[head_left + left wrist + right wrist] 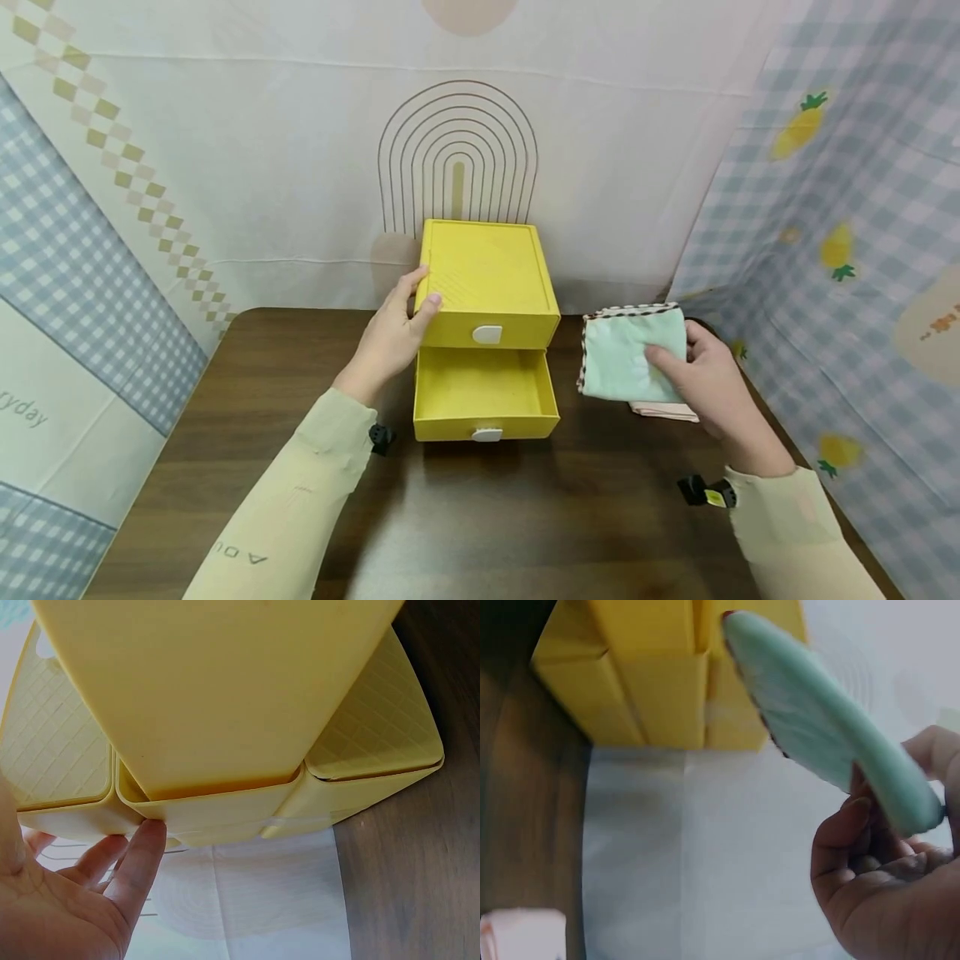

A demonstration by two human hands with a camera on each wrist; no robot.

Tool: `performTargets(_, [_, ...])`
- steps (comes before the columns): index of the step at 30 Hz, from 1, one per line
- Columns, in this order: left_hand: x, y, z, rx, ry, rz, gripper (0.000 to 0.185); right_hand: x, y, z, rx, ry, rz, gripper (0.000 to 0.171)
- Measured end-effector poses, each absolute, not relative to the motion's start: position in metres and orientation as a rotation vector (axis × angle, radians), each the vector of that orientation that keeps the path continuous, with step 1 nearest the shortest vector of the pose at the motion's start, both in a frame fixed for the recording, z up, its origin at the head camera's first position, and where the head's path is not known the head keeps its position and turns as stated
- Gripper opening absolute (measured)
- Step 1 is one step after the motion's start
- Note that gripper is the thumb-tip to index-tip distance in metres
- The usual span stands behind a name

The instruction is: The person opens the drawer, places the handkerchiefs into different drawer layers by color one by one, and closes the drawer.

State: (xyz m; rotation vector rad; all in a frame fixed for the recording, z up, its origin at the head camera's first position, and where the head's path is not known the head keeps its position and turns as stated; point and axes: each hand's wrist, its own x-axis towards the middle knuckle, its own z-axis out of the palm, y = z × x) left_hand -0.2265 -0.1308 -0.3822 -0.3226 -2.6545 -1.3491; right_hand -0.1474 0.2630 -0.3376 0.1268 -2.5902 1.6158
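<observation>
The left hand (393, 333) rests flat-fingered against the yellow drawer box (487, 283), steadying it. The right hand (708, 383) pinches a folded mint cloth (630, 354) beside the pulled-out lower drawer (483, 396).

The drawer box (487, 283) is bright yellow all over, with a white tab on each drawer front and a faint grid pattern on its sides. The folded cloth (630, 354) is pale mint green, edged in a dark brown and white trim; a pale pink cloth (663, 410) shows beneath it. The table (562, 517) is dark brown wood grain. The backdrop (300, 167) is cream with thin brown arch lines and an olive checker band. The side curtain (847, 208) is blue-and-white gingham with yellow pineapples. Both sleeves (292, 508) are pale yellow-green.
</observation>
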Motion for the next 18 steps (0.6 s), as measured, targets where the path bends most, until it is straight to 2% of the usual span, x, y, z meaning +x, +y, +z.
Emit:
performTargets(7, [-0.226, -0.130, -0.382, -0.318, -2.654, -1.362, 0.066, -0.141, 0.240, -0.325, 0.342, -2.318, 1.987, 0.042])
performTargets(18, [-0.225, -0.131, -0.382, -0.319, -2.657, -1.357, 0.066, -0.147, 0.182, -0.336, 0.431, -2.393, 2.010, 0.037])
